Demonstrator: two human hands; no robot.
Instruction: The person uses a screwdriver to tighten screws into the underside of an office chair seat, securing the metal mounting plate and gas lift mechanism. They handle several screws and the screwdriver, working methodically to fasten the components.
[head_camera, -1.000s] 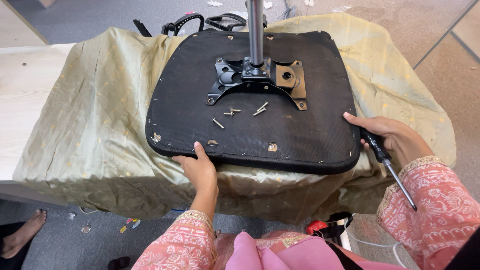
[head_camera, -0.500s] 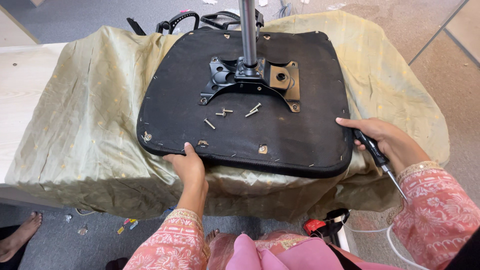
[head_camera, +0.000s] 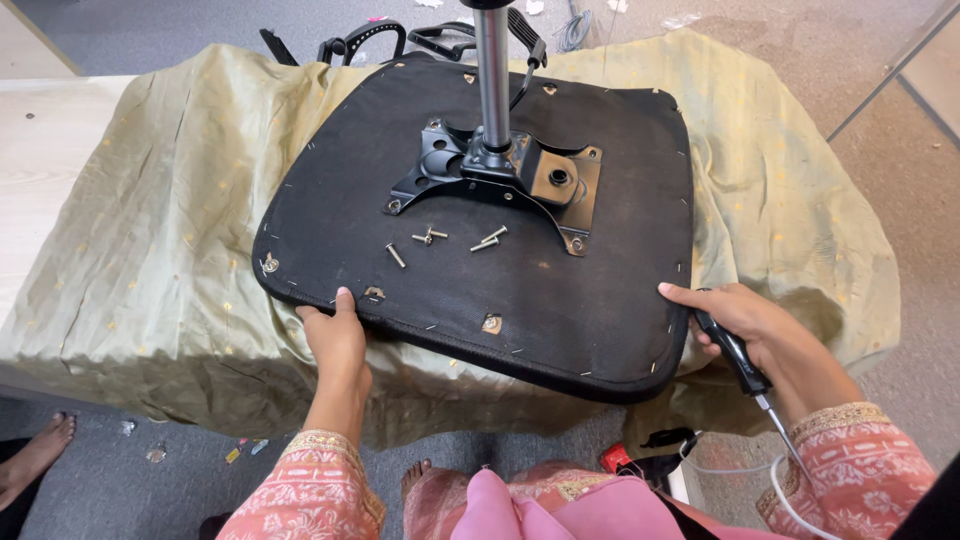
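The fingers of the left hand (head_camera: 337, 340) lie flat and close together on the near left edge of the seat base (head_camera: 480, 210), thumb tucked under the rim as far as I can tell, pressing more than gripping. The right hand (head_camera: 765, 338) has its fingers curled shut around the black handle of a screwdriver (head_camera: 742, 362), shaft pointing back toward the person's sleeve, while its forefinger stretches out to touch the seat's near right corner.

That seat base lies upside down on a cloth-draped table (head_camera: 50, 190), its near edge hanging slightly over the front. It looks like a stiff board under a thin black fabric stapled along the rim, so I'd expect it to stay rigid when lifted and to carry some weight, most of it in the middle where the black metal mounting plate (head_camera: 500, 175) and the upright steel column (head_camera: 492, 75) sit. The rounded edges, where both hands already are, seem the sensible hold; the column would make it top-heavy if tipped. The fabric looks matte and grippy, not slick.

Several loose screws (head_camera: 440, 240) rest on the black surface just in front of the plate; small, smooth metal, they would roll off if the seat tilted. The olive-gold cloth (head_camera: 150, 260) beneath is soft, crumpled and faintly shiny, likely to slide over the pale tabletop.
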